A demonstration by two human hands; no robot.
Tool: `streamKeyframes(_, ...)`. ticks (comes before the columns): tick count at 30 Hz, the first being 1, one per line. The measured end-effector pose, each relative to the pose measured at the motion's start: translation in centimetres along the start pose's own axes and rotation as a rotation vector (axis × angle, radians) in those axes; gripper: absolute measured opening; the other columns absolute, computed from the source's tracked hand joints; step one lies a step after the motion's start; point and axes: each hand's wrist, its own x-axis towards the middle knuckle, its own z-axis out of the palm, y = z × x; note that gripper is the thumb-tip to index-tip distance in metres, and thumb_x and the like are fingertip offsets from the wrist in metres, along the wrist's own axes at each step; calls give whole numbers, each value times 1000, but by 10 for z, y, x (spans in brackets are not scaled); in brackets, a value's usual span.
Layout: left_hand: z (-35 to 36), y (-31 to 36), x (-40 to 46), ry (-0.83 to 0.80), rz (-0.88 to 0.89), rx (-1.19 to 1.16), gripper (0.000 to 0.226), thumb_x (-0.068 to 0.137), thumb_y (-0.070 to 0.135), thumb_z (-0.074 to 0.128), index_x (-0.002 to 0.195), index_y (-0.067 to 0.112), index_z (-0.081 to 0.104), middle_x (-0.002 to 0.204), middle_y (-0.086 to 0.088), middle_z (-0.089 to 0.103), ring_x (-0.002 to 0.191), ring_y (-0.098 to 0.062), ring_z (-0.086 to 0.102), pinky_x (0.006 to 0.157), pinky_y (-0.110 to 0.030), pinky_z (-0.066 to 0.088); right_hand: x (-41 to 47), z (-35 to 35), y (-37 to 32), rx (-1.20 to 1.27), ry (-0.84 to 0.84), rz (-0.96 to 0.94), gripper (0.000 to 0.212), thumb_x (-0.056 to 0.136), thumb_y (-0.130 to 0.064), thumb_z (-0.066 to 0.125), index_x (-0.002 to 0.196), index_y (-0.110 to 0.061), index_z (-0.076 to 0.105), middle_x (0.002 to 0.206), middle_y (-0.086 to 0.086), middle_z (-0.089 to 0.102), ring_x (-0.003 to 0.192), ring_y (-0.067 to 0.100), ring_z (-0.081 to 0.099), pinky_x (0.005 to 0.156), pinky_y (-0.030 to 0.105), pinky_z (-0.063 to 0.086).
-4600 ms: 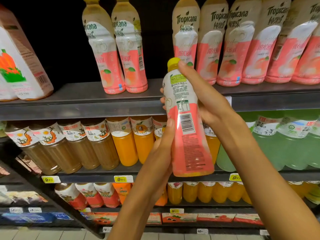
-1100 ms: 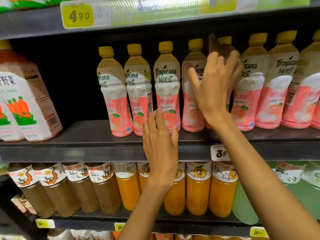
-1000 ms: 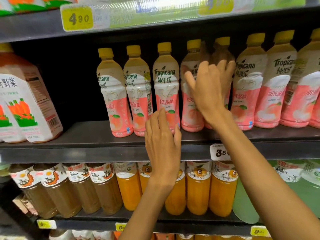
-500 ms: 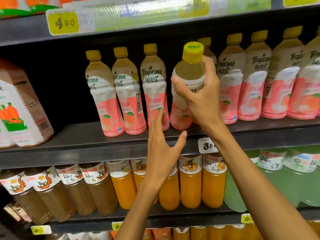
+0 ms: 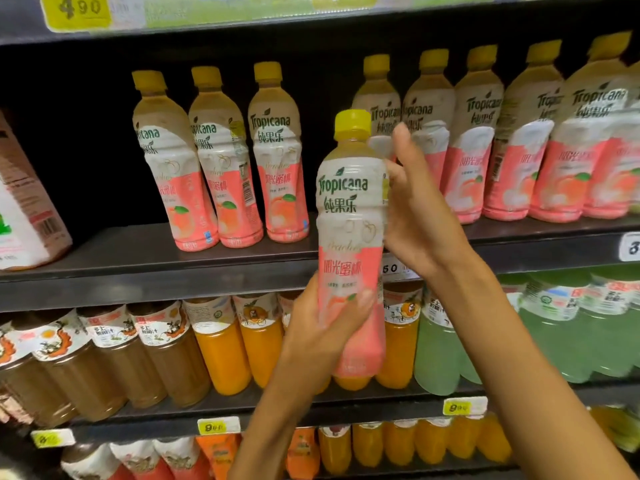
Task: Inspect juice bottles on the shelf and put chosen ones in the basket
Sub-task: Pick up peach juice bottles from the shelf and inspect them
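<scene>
Price tag [image 5: 631, 246] cut by right edge; carton [image 5: 24, 216] cut left

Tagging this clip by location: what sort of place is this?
Most likely a supermarket drinks aisle: shelves carry rows of identical juice bottles, with yellow price tags on the edges. Both hands hold a peach Tropicana bottle in front of them.

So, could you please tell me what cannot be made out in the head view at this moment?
- Basket: nowhere in the head view.
- Held peach bottle: its back label faces away, and the left hand covers part of its lower front.
- White price tag: the right hand and the bottle hide its first digit.
- Carton: cut off by the left edge.
- Small print on the lower-shelf labels: blurred.
</scene>
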Motion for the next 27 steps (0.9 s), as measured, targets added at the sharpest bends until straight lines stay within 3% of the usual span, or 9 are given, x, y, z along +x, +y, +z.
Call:
streamKeyframes(2, 1, -4, -10, -88, -166, -144, 51, 70, 53, 71, 113, 26, 63, 101, -5, 72, 91, -20, 69, 74, -27, 54, 1, -2, 9, 186, -22, 82, 53, 93, -53, 41, 110, -7, 61, 101, 12, 68, 101, 28, 64, 91, 44, 53)
streamKeyframes(4, 3, -10, -16, -156, -291, -258, 68, 66, 59, 74, 121, 22, 59, 105, -12, 71, 93, -25, 69, 78, -33, 55, -1, -2, 19, 296, 2, 160, 47, 86, -49, 53, 107, -8, 64, 96, 12, 72, 90, 26, 70, 81, 41, 59)
streamKeyframes(6, 7, -16, -20, -174, -349, -302, 72, 69, 61, 71, 127, 20, 55, 110, -15, 69, 98, -27, 68, 82, -38, 55, -4, -4, 26, 301, 63, 191, 38, 84, -42, 57, 98, -8, 66, 87, 10, 71, 77, 21, 70, 66, 33, 59)
streamKeyframes(8, 12, -19, -23, -136, -384, -248, 67, 74, 65, 63, 127, 25, 54, 113, -9, 70, 103, -25, 67, 87, -40, 54, -8, -9, 29, 261, 120, 200, 31, 84, -38, 59, 94, -9, 65, 82, 9, 69, 71, 20, 68, 62, 30, 57)
streamKeyframes(13, 21, -24, -26, 59, -358, -85, 54, 72, 65, 48, 114, 35, 62, 101, 7, 73, 93, -9, 70, 76, -27, 52, -24, -21, 32, 6, 254, 124, 25, 96, -36, 55, 89, -13, 64, 80, 7, 65, 72, 19, 64, 73, 36, 53)
streamKeyframes(18, 42, -25, -26, 126, -373, -185, 66, 71, 71, 41, 103, 21, 70, 92, -14, 72, 81, -27, 70, 78, -39, 55, -35, -29, 22, 105, 132, 189, 42, 98, -45, 45, 109, -8, 61, 84, 7, 67, 76, 18, 66, 66, 30, 56)
streamKeyframes(20, 42, -24, -27, 95, -379, -356, 63, 80, 66, 40, 103, 16, 70, 87, -18, 69, 70, -27, 67, 68, -36, 55, -33, -34, 20, 150, 134, 189, 45, 98, -46, 43, 116, -9, 59, 91, 6, 67, 84, 18, 65, 72, 30, 54)
streamKeyframes(24, 38, -17, -32, -89, -383, -572, 59, 91, 60, 39, 111, 12, 67, 86, -13, 66, 69, -23, 65, 63, -34, 54, -23, -30, 21, 250, 97, 189, 46, 97, -49, 38, 109, -9, 58, 96, 10, 67, 97, 26, 65, 85, 37, 53)
streamKeyframes(27, 37, -17, -31, -131, -385, -631, 56, 92, 58, 39, 109, 13, 68, 86, -13, 66, 69, -23, 65, 63, -34, 54, -18, -20, 24, 361, 68, 198, 45, 98, -47, 38, 112, -8, 58, 87, 10, 73, 83, 25, 72, 73, 37, 59)
